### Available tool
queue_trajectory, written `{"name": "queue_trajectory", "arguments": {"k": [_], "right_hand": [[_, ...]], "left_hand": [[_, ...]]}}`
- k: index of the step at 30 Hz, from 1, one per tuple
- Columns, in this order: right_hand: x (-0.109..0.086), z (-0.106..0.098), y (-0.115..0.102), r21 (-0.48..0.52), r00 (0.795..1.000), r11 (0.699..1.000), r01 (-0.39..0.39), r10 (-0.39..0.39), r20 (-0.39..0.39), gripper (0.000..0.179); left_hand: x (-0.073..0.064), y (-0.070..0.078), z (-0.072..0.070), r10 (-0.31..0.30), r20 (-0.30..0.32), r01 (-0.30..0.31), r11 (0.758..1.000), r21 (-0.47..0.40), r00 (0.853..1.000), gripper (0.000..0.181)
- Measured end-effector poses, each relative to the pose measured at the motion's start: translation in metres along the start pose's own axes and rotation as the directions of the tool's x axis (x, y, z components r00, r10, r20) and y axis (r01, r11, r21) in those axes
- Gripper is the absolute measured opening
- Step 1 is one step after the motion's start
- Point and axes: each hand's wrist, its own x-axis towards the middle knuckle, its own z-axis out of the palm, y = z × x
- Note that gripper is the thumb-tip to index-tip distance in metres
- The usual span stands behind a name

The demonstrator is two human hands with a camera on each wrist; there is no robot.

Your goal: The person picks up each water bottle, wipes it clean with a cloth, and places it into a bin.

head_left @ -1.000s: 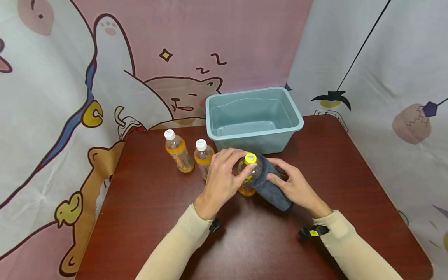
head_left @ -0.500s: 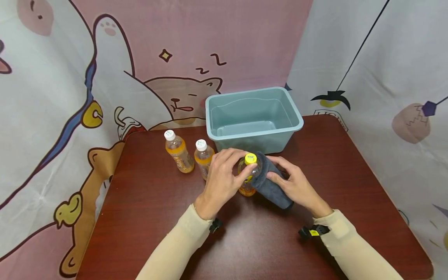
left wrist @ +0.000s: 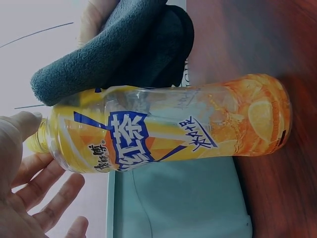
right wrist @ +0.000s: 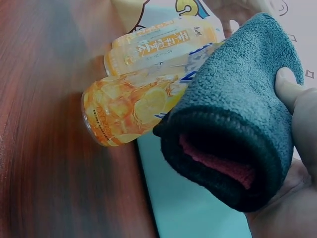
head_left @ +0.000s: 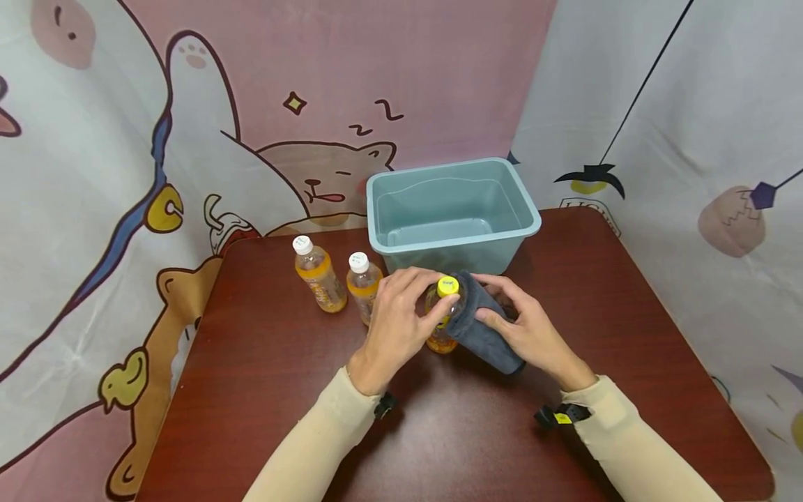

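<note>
Upright on the table stands a drink bottle [head_left: 441,341] with a yellow cap and a yellow-orange label printed with lemon slices. My left hand [head_left: 399,314] pinches it at the yellow cap [head_left: 448,285], the other fingers spread behind. A folded dark grey cloth [head_left: 486,341] is in my right hand [head_left: 533,331], thumb on top. It lies against the bottle's upper right side. In the right wrist view the cloth [right wrist: 237,109] is a loose roll, its near end showing a reddish layer inside. The left wrist view shows the bottle label [left wrist: 131,136] plainly.
Two white-capped bottles stand to the left, one farther off [head_left: 323,282] and one [head_left: 364,286] partly behind my left hand. A light blue-green plastic bin [head_left: 454,251] sits behind my hands at the back of the brown table [head_left: 263,390]. Printed fabric hangs behind it.
The cloth has shifted slightly up and left along the bottle's side, with small movements of my right fingers. My left hand keeps its pinch on the cap, and the bottle stays in place.
</note>
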Motion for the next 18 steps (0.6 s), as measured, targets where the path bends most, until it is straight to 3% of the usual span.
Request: {"name": "queue_trajectory", "arguments": {"k": [8,18], "right_hand": [[0.0046,0.0032,-0.006,-0.071,0.996,0.994,0.088,-0.09,-0.02,0.068],[0.0041,0.0013,-0.0014,-0.144,0.997,0.987,0.07,-0.066,0.027,0.062]], "left_hand": [[0.0004,-0.0016,-0.0012,-0.003,-0.004,0.003,1.0,-0.007,1.0,0.034],[-0.001,-0.0026,-0.0004,0.002,-0.007,-0.003,1.0,-0.011,1.0,0.034]]}}
